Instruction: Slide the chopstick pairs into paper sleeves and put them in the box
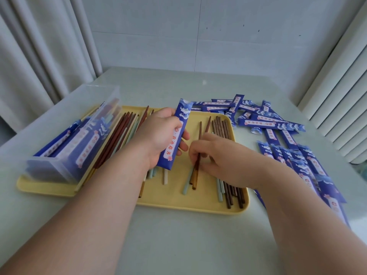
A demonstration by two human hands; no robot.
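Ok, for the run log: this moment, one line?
left hand holds paper sleeve; right hand pinches chopsticks over tray; box partly filled

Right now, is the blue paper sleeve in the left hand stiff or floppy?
Probably light and fairly stiff: the blue paper sleeve stands unbent from the left hand. Thin paper, so it likely creases if squeezed.

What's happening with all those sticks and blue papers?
A person is packing chopsticks. Their left hand holds one blue paper sleeve above the yellow tray, and the fingers of their right hand pinch brown chopsticks at the tray. They are not in the sleeve yet. More loose chopsticks lie on the tray, empty sleeves are scattered on the table to the right, and the clear box on the left already holds some sleeved pairs.
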